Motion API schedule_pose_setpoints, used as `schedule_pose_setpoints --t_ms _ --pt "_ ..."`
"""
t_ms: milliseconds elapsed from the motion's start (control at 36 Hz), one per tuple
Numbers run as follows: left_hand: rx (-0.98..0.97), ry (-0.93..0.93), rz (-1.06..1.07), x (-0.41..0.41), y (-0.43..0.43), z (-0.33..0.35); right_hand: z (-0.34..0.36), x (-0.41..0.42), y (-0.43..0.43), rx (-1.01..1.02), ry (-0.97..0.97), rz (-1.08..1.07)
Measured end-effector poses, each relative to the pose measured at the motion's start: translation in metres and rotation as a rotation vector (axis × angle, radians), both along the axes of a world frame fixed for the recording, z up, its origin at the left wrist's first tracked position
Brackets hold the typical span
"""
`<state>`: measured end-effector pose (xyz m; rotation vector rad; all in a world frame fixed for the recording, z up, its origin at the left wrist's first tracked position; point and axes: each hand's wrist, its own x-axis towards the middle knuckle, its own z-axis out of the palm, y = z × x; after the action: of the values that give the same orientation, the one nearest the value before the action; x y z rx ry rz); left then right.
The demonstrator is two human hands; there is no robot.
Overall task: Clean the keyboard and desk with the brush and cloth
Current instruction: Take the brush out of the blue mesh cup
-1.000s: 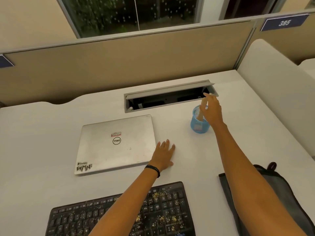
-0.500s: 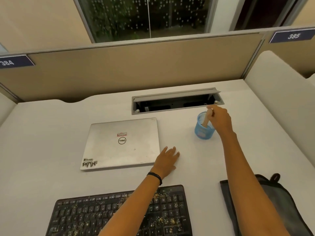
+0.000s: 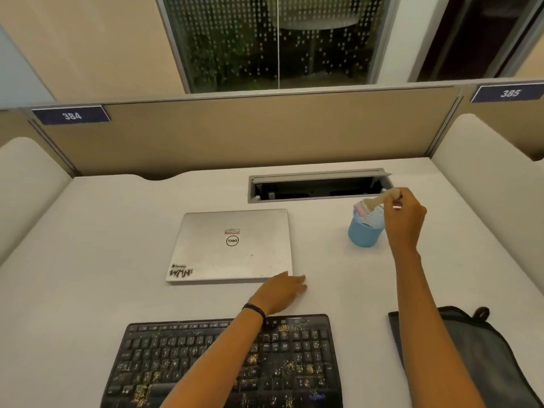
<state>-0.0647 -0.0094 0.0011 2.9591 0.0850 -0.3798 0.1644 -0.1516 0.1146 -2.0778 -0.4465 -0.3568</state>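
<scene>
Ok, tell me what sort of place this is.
Probably a shared office or study hall of numbered cubicles: divider panels bear plate 384 and plate 385, and the desk has a built-in cable hatch, with a closed laptop on it.

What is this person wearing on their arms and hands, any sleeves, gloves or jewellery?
Both forearms are bare, no sleeves in view, and no gloves. A thin black band circles the wrist of the left hand. The right hand shows a small pale glint on one finger, perhaps a ring; too small to tell.
</scene>
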Motion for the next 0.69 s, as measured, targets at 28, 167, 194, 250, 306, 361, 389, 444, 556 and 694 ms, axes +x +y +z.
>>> schedule_pose_setpoints --t_ms 28,167,194,250,306,361,389,444,556,694 --pt "0.004 -0.013 -0.015 -0.005 0.002 0.001 0.002 -0.007 0.000 0.019 0.002 0.000" --pt "-0.005 -0.095 0.034 -0.034 0.016 0.004 0.003 -0.049 0.005 0.100 0.054 0.014" --pt "-0.014 -0.105 0.061 -0.041 0.019 0.004 0.002 -0.058 0.007 0.113 0.061 0.023" --pt "-0.021 -0.110 0.114 -0.055 0.027 0.004 -0.001 -0.076 0.011 0.130 0.078 0.033" --pt "-0.016 -0.117 0.166 -0.070 0.035 0.004 -0.003 -0.094 0.016 0.144 0.080 0.056" --pt "-0.011 -0.132 0.214 -0.087 0.045 0.003 -0.005 -0.112 0.022 0.151 0.078 0.078" --pt "-0.009 -0.138 0.233 -0.096 0.050 0.003 -0.007 -0.120 0.025 0.152 0.078 0.086" --pt "-0.001 -0.150 0.272 -0.114 0.059 0.000 -0.010 -0.136 0.032 0.144 0.080 0.106" --pt "-0.042 -0.175 0.373 -0.155 0.081 -0.005 -0.018 -0.163 0.045 0.130 0.082 0.169" --pt "-0.100 -0.237 0.512 -0.199 0.109 -0.005 -0.024 -0.194 0.062 0.105 0.085 0.217"
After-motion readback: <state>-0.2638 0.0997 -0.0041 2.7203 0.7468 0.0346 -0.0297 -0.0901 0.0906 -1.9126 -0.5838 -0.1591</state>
